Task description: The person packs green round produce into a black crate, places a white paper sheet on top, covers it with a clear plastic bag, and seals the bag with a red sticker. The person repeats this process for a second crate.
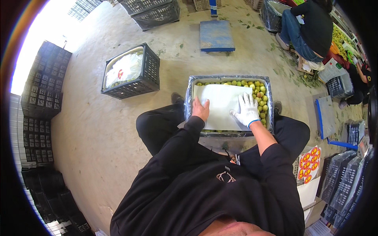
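Note:
Between my knees stands a plastic-wrapped crate (pixel 189 100) filled with round green fruit (pixel 262 101). A white sheet of paper or thin foam (pixel 221 109) lies over most of the fruit, leaving a band uncovered at the right and a row along the far edge. My bare left hand (pixel 201 109) rests at the sheet's left edge, thumb apart from the fingers. On the sheet's right side lies my right hand (pixel 246 110), in a white knit glove with a blue cuff, flat with its fingers spread. Neither hand grips anything.
A black crate (pixel 150 70) with a white-wrapped top stands ahead left. Beyond my crate is a blue platform scale (pixel 217 35). Black crates (pixel 44 79) are stacked at left. A sheet of red stickers (pixel 308 165) sits at my right. A person (pixel 310 29) sits at upper right.

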The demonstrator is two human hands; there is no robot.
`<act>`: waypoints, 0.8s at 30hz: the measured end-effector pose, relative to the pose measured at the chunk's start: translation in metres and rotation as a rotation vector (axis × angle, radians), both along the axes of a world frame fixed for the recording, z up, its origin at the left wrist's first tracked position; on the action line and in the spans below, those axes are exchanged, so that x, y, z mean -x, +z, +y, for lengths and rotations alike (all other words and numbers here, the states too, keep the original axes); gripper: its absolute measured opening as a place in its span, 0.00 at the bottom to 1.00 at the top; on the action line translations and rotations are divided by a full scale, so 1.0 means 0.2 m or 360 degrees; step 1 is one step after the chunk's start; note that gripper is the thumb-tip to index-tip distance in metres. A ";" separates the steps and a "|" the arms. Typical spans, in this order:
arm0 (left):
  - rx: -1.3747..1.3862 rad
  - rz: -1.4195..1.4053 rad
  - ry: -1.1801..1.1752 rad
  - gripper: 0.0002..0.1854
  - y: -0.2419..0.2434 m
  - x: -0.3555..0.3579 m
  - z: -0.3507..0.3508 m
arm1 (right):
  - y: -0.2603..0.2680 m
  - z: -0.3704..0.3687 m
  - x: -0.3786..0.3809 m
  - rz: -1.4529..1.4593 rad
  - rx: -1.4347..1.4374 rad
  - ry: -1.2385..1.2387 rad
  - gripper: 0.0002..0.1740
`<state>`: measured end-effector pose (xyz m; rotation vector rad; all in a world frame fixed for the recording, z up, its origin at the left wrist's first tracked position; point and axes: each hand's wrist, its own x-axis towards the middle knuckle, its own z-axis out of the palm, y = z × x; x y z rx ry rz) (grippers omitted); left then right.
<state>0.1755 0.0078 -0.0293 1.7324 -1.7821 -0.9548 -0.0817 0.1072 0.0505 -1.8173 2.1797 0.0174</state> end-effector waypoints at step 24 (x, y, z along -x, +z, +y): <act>-0.0623 0.0063 0.0294 0.48 -0.27 -0.06 -0.15 | -0.15 0.02 -0.11 0.0114 0.0099 0.0000 0.62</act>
